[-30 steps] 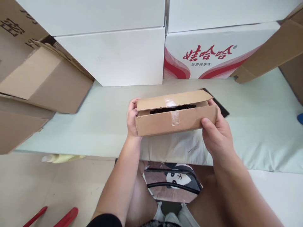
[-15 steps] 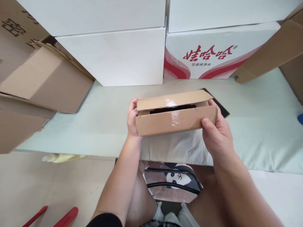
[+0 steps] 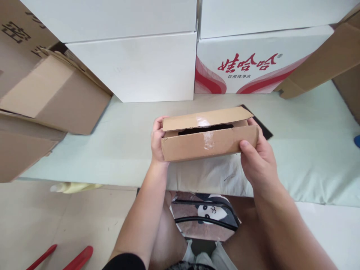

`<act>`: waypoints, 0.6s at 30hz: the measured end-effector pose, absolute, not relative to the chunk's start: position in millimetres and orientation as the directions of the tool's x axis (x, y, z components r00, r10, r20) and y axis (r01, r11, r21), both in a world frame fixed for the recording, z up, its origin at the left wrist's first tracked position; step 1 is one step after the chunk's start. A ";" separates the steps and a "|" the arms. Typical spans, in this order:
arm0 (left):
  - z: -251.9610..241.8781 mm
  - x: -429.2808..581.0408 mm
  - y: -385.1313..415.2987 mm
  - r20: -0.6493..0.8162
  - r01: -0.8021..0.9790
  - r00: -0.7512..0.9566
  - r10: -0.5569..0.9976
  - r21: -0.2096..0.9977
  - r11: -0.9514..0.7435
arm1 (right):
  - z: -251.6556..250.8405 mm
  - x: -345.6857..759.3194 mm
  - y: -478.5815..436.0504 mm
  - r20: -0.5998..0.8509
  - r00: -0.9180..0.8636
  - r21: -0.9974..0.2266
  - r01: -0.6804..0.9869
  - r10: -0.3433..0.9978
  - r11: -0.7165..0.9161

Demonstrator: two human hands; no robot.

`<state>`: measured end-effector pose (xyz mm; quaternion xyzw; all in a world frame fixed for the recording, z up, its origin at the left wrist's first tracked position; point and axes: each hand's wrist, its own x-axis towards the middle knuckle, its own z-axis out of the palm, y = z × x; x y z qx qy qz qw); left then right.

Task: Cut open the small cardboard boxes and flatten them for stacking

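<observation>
Between my two hands is a small brown cardboard box (image 3: 191, 149), tilted toward me over the table. Its top flaps stand slightly apart, leaving a dark gap, and bits of clear tape cling to both flaps at the middle. My left hand (image 3: 158, 140) is closed on the left end, with some fingers hidden behind the cardboard. My right hand (image 3: 257, 155) grips the right end, thumb on the near face. A flat dark object (image 3: 263, 127) lies on the table behind my right hand, partly covered by it and the box.
Large white cartons (image 3: 135, 71) line the back, one with red printing (image 3: 250, 63). Open brown cardboard boxes (image 3: 70, 101) stand at the left, more cardboard (image 3: 315, 60) at the right. A pale green cloth (image 3: 309, 161) covers the table. Red objects (image 3: 80, 258) lie on the floor.
</observation>
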<state>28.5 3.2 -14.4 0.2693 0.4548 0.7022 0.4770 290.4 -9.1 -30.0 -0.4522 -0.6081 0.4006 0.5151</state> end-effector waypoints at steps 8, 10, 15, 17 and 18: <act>-14.1 29.1 2.7 -0.049 -0.437 -0.400 0.915 0.888 -0.143 | -32.0 291.4 -8.6 0.267 -0.067 -0.952 0.135 0.961 0.274; -13.3 29.7 2.5 -0.058 -0.438 -0.401 0.914 0.889 -0.136 | -32.5 291.6 -8.6 0.270 -0.066 -0.951 0.136 0.961 0.277; -12.3 30.8 2.9 -0.072 -0.443 -0.408 0.910 0.887 -0.128 | -30.9 291.3 -9.3 0.263 -0.063 -0.953 0.135 0.963 0.270; -12.0 31.0 3.4 -0.080 -0.448 -0.410 0.908 0.886 -0.124 | -29.8 290.8 -9.6 0.259 -0.054 -0.956 0.132 0.964 0.264; -11.9 31.2 3.6 -0.084 -0.450 -0.412 0.908 0.885 -0.122 | -29.4 290.6 -9.7 0.257 -0.050 -0.957 0.130 0.965 0.261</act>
